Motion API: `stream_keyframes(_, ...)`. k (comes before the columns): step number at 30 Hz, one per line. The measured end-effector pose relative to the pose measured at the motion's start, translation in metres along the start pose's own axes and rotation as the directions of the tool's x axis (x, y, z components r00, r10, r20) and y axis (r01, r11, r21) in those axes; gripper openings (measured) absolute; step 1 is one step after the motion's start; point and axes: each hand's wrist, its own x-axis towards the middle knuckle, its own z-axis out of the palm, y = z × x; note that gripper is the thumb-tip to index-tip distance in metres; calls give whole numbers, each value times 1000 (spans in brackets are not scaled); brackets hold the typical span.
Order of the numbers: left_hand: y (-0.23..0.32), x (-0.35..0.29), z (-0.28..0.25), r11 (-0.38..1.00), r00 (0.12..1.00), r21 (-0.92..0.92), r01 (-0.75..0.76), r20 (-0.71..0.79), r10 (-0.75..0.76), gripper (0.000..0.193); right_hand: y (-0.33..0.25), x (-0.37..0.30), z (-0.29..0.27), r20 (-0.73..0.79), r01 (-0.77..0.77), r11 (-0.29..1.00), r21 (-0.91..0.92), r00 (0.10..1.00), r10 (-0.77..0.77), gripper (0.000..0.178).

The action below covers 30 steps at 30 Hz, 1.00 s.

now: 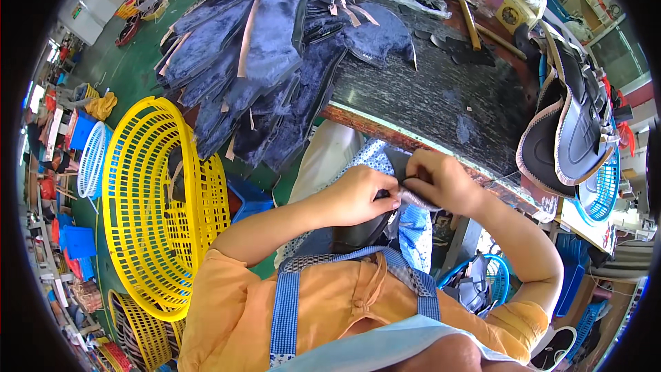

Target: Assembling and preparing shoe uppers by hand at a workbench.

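Over my lap, close to the table's front edge, both hands are closed on a dark leather-like piece (pixel 365 233) with a pale pinkish edge. My left hand (pixel 365 195) pinches one side of it, the thumb pressed to the bent fingers. Just to its right, my right hand (pixel 441 178) grips the same edge with curled fingers. Part of the piece lies hidden under my hands, so its full shape cannot be seen. Dark blue fleecy pieces (pixel 275 21) with pale pink strips lie heaped at the table's left, overhanging its edge.
Black padded pieces with pink edging (pixel 575 131) hang at the table's right. A hammer (pixel 470 26) and a yellowish container (pixel 516 13) rest on the dark tabletop (pixel 427 103). A large yellow basket (pixel 148 220) stands at my left, a blue basket (pixel 497 272) low at my right.
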Motion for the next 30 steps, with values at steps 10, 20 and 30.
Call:
stream_keyframes(10,9,-14,7,990,962,-31,-138,-241,127,10,15,-11,80,-231,234,636,736,969,-89,41)
stream_keyframes(20,1,-28,7,987,952,-4,-159,-267,152,11,16,3,92,-135,180,451,874,982,-130,43)
stream_keyframes(30,-8,-39,-10,954,949,-299,22,-293,-113,9,33,5,56,-84,259,590,765,948,-308,33)
